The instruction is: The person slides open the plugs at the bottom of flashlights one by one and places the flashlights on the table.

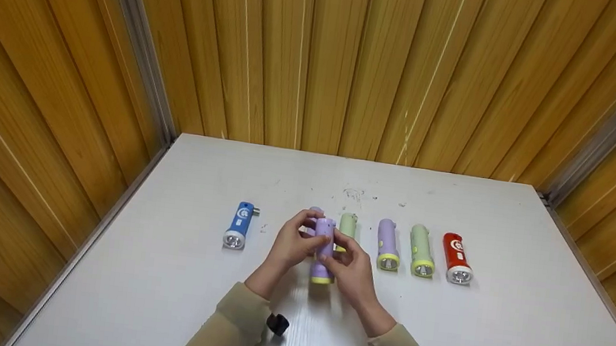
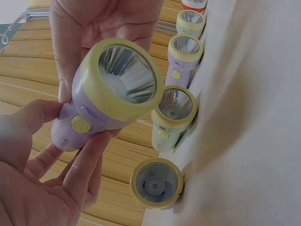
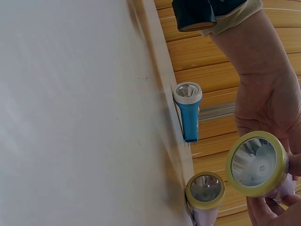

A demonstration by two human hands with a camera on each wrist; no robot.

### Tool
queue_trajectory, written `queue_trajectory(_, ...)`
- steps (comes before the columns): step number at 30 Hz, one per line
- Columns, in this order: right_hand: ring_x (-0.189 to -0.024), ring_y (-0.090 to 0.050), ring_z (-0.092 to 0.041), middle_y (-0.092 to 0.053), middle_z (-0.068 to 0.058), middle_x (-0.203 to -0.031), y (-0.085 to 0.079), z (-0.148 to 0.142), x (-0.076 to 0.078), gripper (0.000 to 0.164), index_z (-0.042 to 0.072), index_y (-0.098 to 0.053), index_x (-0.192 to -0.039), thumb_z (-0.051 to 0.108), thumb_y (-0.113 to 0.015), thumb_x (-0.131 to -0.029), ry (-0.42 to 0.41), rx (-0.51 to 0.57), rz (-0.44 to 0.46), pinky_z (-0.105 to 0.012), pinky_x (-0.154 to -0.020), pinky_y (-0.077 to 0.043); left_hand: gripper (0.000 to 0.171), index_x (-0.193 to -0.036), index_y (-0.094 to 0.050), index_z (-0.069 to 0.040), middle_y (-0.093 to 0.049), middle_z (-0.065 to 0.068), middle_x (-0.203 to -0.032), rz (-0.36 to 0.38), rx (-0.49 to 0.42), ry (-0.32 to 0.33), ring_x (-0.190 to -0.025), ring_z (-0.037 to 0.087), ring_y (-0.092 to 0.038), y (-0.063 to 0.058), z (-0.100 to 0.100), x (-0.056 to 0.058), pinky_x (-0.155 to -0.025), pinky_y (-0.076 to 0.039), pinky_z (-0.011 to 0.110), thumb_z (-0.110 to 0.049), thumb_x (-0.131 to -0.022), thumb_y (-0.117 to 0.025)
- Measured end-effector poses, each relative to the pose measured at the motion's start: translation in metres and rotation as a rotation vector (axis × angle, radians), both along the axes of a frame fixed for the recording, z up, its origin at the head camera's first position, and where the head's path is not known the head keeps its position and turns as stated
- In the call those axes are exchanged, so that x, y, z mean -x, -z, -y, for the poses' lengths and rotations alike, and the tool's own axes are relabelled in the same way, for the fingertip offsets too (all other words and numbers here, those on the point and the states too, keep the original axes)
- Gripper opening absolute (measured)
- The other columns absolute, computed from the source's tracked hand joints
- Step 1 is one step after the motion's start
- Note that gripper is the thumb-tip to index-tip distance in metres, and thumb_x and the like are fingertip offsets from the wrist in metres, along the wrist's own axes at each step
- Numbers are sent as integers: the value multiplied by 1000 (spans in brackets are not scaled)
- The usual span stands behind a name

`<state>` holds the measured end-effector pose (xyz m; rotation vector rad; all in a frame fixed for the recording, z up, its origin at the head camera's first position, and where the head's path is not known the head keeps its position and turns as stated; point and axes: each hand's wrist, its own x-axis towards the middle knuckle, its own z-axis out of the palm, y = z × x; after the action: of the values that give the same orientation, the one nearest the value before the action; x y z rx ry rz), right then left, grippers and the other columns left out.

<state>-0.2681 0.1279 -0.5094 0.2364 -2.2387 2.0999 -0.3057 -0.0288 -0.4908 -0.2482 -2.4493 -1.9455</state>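
A light purple flashlight (image 1: 323, 250) with a yellow head ring is held above the white table between both hands. The left hand (image 1: 293, 244) grips its body from the left, thumb across the front. From the right, the right hand (image 1: 352, 271) grips it too, thumb lower down near the head. In the left wrist view the flashlight's reflector (image 2: 128, 74) faces the camera, and its yellow switch (image 2: 81, 124) sits between the left fingers. Behind the hands, another purple flashlight (image 1: 315, 211) and a green flashlight (image 1: 348, 224) lie on the table, partly hidden.
On the white table (image 1: 155, 295), a blue flashlight (image 1: 239, 224) lies left of the hands. To the right lie a purple flashlight (image 1: 387, 245), a green flashlight (image 1: 421, 250) and a red flashlight (image 1: 456, 258) in a row. Wood-look panels (image 1: 332, 60) stand behind the table.
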Motion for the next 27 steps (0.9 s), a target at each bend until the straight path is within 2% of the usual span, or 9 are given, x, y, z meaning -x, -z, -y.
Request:
queue_trajectory(17,-111,-68,-33,-55,-27,-146,0,0,-1,57,-5,-50,-146,-3,-69,-92,-6,-11,3,-24,-89,-56,44,-129,-65,-12,-65,20,-121,7,0,-15,-87,21,-64,0,-1,0,-67,-60,28,-14,-87,-78)
queue_trajectory(27,-112,-67,-32,-55,-26,-146,1,0,-1,57,-4,-51,-145,-2,-70,-92,1,-22,3,-23,-89,-56,44,-129,-65,-10,-64,21,-121,1,-1,-1,-88,21,-64,1,0,1,-67,-62,30,-14,-87,-78)
